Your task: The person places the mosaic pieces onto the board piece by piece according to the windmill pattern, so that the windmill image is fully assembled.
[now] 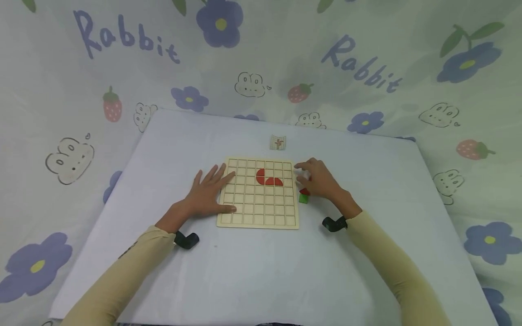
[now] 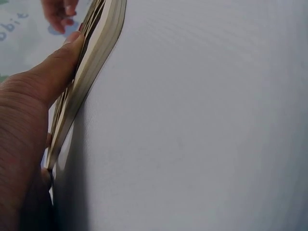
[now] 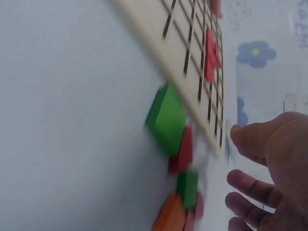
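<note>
A pale wooden grid board [image 1: 248,220] lies flat on the table. Red rounded pieces [image 1: 273,181] sit in some of its upper-middle squares. My left hand [image 1: 205,194] rests spread along the board's left side, its thumb and a fingertip over the squares. Just off the right edge, my right hand [image 1: 320,181] hovers with bent, parted fingers and nothing between them. Beneath it are loose pieces, partly hidden in the head view. The right wrist view shows there a green block [image 3: 168,120], a red block [image 3: 182,156], a smaller green block [image 3: 187,186] and an orange block [image 3: 171,214].
A small card [image 1: 278,142] with a red pinwheel-like figure lies beyond the board. White cloth covers the table [image 1: 261,280], and a printed curtain [image 1: 265,54] with flowers and rabbits hangs behind it. Each wrist carries a black camera mount [image 1: 334,224].
</note>
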`<state>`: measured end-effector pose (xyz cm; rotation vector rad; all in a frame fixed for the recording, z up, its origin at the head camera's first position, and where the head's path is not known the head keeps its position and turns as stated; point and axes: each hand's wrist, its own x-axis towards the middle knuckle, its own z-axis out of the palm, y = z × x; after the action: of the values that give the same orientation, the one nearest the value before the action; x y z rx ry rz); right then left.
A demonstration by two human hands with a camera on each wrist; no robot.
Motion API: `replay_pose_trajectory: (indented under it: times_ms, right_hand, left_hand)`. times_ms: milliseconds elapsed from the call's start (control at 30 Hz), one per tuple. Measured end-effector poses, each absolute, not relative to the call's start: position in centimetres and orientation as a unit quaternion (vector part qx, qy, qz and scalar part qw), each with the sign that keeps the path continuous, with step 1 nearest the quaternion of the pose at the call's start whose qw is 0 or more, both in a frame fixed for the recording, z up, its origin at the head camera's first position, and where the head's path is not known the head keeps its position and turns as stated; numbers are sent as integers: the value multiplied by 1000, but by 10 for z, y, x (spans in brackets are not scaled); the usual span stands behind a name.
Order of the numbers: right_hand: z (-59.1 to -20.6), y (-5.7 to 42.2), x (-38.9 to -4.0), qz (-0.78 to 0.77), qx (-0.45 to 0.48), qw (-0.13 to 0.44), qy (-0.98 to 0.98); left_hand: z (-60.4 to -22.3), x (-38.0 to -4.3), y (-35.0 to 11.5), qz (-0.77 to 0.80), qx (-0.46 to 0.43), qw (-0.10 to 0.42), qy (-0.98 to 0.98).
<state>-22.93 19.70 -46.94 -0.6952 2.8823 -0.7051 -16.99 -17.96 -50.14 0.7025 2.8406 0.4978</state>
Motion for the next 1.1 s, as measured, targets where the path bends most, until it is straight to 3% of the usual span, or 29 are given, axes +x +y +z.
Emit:
replay_pose_trajectory:
  times_ms: [367,700,1100]
  right_hand:
    - [-467,250,-215,-199,-133,74,968]
    - [-478,253,-218,-219,-120,20,968]
    - [-474,247,-227,-222,-134,69,963]
  left_hand:
    - [-502,-170,-182,164,231,93,954]
    - [-503,-171,-182,163,229,101,954]
    - [-503,-170,-180,168,233,90,954]
